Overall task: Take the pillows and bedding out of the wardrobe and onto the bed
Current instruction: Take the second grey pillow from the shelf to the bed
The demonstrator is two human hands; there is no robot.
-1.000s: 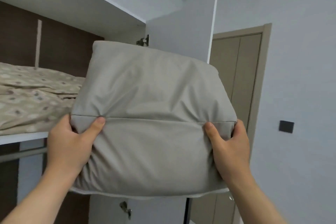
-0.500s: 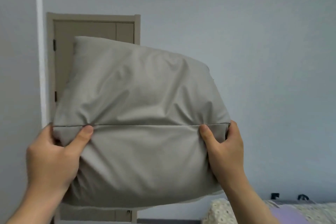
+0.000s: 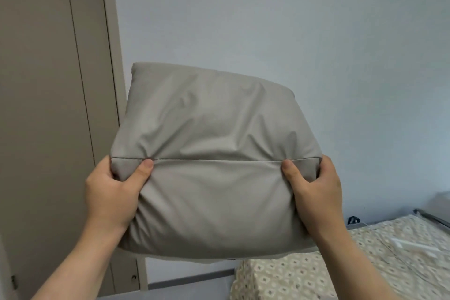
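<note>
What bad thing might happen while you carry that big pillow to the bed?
The pillow is held up in front of the view by the left hand and right hand, so it hides what is behind and below it; a stumble is possible. Both hands pinch only its side edges, so the soft cover might slip. The bed shows only at the lower right, so a drop now would probably miss it.

No readable text, labels, brands or numbers anywhere. The plain grey fabric pillow (image 3: pixel 214 165) at centre is unmarked; the beige diamond-patterned bedsheet (image 3: pixel 341 265) at 4 o'clock carries only a repeating print, no lettering.
</note>
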